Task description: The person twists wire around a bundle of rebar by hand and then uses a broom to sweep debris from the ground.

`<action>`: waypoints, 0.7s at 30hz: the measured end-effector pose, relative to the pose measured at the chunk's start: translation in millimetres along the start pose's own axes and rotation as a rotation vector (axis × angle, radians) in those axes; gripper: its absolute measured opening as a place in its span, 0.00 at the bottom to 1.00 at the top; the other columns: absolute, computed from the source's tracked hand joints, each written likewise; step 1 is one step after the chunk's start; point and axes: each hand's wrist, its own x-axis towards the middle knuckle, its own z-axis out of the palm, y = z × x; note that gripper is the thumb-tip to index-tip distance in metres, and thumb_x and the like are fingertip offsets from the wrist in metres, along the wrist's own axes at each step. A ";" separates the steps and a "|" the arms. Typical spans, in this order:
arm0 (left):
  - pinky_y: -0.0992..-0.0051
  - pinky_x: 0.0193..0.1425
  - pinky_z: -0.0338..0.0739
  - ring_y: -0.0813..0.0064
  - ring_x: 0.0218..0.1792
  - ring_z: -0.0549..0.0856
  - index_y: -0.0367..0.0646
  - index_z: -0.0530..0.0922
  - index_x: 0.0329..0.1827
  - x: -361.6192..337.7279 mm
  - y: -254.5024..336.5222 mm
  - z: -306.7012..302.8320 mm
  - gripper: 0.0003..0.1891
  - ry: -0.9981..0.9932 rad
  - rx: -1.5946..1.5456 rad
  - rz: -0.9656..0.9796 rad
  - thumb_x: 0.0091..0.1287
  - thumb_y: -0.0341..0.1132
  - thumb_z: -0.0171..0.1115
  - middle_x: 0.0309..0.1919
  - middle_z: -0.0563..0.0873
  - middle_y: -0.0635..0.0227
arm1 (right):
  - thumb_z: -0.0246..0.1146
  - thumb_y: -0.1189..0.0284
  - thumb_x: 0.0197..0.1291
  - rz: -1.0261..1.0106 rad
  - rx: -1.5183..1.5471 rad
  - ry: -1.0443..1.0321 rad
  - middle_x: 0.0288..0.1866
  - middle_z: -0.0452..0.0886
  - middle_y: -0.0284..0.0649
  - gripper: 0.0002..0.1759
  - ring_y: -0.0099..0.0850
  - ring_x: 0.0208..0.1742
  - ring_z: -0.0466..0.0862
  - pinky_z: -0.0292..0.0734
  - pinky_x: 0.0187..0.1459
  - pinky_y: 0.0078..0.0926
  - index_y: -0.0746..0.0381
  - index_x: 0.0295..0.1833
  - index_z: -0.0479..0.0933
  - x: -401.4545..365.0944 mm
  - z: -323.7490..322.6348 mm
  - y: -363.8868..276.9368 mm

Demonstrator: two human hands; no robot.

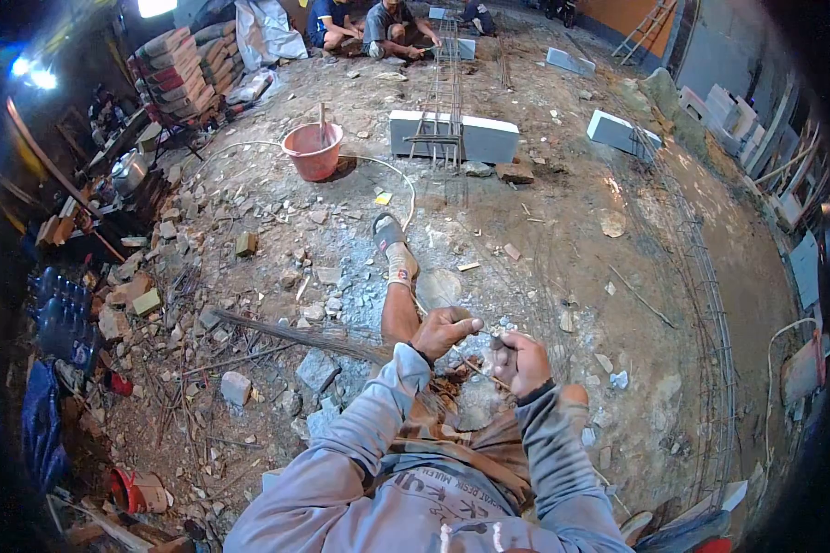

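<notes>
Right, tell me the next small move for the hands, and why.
Probably bring the left hand over to pinch the thin wire beside the right hand. The right hand is fisted round a small dark tool, the left's fingers point at it but stand just apart, and the wire runs loose below both.
</notes>
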 end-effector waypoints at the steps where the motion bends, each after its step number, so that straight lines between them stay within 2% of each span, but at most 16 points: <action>1: 0.78 0.23 0.59 0.84 0.18 0.67 0.37 0.78 0.23 1.4 -1.7 -2.7 0.20 -0.016 0.066 0.013 0.61 0.47 0.62 0.15 0.71 0.76 | 0.56 0.74 0.54 -0.019 -0.059 0.021 0.30 0.76 0.43 0.08 0.35 0.26 0.77 0.74 0.29 0.33 0.64 0.40 0.74 0.5 -0.8 1.2; 2: 0.77 0.26 0.63 0.82 0.21 0.70 0.35 0.79 0.25 2.4 -2.9 -5.0 0.21 -0.034 0.134 0.024 0.61 0.48 0.61 0.16 0.74 0.73 | 0.56 0.74 0.54 -0.103 -0.230 0.065 0.31 0.76 0.44 0.08 0.36 0.28 0.78 0.74 0.31 0.33 0.64 0.40 0.74 -1.0 2.5 2.2; 3: 0.77 0.26 0.63 0.82 0.21 0.70 0.35 0.79 0.25 1.7 -4.7 -6.2 0.21 -0.037 0.133 0.018 0.61 0.48 0.61 0.16 0.74 0.73 | 0.56 0.75 0.54 -0.328 -0.560 0.149 0.32 0.77 0.44 0.08 0.36 0.29 0.78 0.74 0.32 0.33 0.64 0.41 0.74 -2.3 5.9 5.7; 4: 0.76 0.26 0.64 0.82 0.22 0.70 0.34 0.79 0.25 1.3 -6.0 -7.2 0.21 -0.023 0.148 -0.009 0.61 0.48 0.61 0.17 0.74 0.73 | 0.56 0.75 0.54 -0.711 -1.034 0.318 0.33 0.77 0.44 0.08 0.37 0.31 0.79 0.75 0.34 0.33 0.63 0.41 0.74 -4.3 9.5 8.7; 5: 0.76 0.27 0.64 0.82 0.22 0.71 0.34 0.79 0.26 2.0 -3.8 -7.3 0.21 -0.007 0.164 -0.031 0.61 0.48 0.61 0.17 0.75 0.72 | 0.56 0.75 0.55 -0.974 -1.268 0.431 0.35 0.78 0.45 0.09 0.37 0.32 0.79 0.75 0.35 0.33 0.63 0.42 0.74 -6.8 15.0 8.7; 8: 0.75 0.26 0.65 0.82 0.22 0.72 0.34 0.80 0.26 1.6 3.6 -0.2 0.21 0.069 0.219 -0.064 0.61 0.48 0.61 0.17 0.75 0.71 | 0.60 0.74 0.52 -1.176 -1.488 0.310 0.37 0.78 0.46 0.12 0.45 0.40 0.78 0.74 0.44 0.38 0.64 0.44 0.75 -21.8 31.1 -0.8; 9: 0.75 0.26 0.65 0.82 0.22 0.72 0.34 0.80 0.26 2.6 1.9 2.6 0.21 0.072 0.217 -0.064 0.61 0.48 0.61 0.17 0.75 0.71 | 0.61 0.75 0.49 -1.229 -1.542 0.272 0.36 0.78 0.45 0.14 0.43 0.38 0.79 0.75 0.41 0.37 0.63 0.44 0.75 -18.4 30.3 -1.2; 11: 0.77 0.20 0.57 0.85 0.17 0.67 0.35 0.80 0.23 6.9 -0.6 7.6 0.21 0.137 0.173 0.005 0.62 0.47 0.61 0.13 0.71 0.77 | 0.59 0.77 0.48 -1.241 -1.561 0.238 0.37 0.78 0.45 0.14 0.42 0.37 0.80 0.76 0.38 0.36 0.63 0.44 0.75 -4.0 19.8 -1.6; 12: 0.77 0.20 0.57 0.85 0.17 0.67 0.35 0.80 0.23 8.4 0.0 7.4 0.21 0.139 0.175 0.008 0.62 0.47 0.61 0.13 0.71 0.77 | 0.57 0.79 0.46 -1.250 -1.580 0.202 0.38 0.78 0.45 0.15 0.40 0.37 0.81 0.77 0.36 0.34 0.63 0.44 0.74 0.6 15.9 -3.1; 13: 0.77 0.21 0.58 0.84 0.18 0.67 0.35 0.80 0.23 9.1 0.5 6.4 0.22 0.125 0.216 -0.008 0.62 0.48 0.61 0.14 0.72 0.76 | 0.57 0.79 0.44 -1.226 -1.626 0.186 0.36 0.79 0.43 0.15 0.40 0.32 0.81 0.77 0.32 0.34 0.63 0.42 0.74 2.4 11.9 -3.9; 16: 0.76 0.22 0.61 0.83 0.19 0.68 0.33 0.79 0.24 10.9 0.3 6.5 0.22 0.085 0.244 -0.080 0.63 0.48 0.59 0.14 0.73 0.74 | 0.56 0.80 0.46 -1.158 -1.619 0.169 0.32 0.79 0.43 0.13 0.42 0.29 0.81 0.77 0.29 0.35 0.63 0.40 0.74 1.1 10.3 -10.0; 20: 0.77 0.22 0.61 0.83 0.19 0.69 0.33 0.79 0.25 15.9 -16.6 15.2 0.22 0.137 0.218 0.058 0.63 0.47 0.59 0.14 0.74 0.74 | 0.56 0.79 0.49 -1.166 -1.504 0.170 0.24 0.78 0.40 0.10 0.36 0.22 0.80 0.75 0.24 0.32 0.65 0.39 0.75 4.8 4.2 -11.3; 21: 0.77 0.22 0.62 0.83 0.18 0.69 0.33 0.79 0.25 16.9 -19.6 17.0 0.22 0.151 0.215 0.111 0.63 0.47 0.59 0.14 0.74 0.73 | 0.56 0.78 0.50 -0.744 -1.181 0.121 0.21 0.77 0.39 0.08 0.32 0.20 0.79 0.73 0.21 0.29 0.66 0.37 0.75 1.1 3.5 -12.0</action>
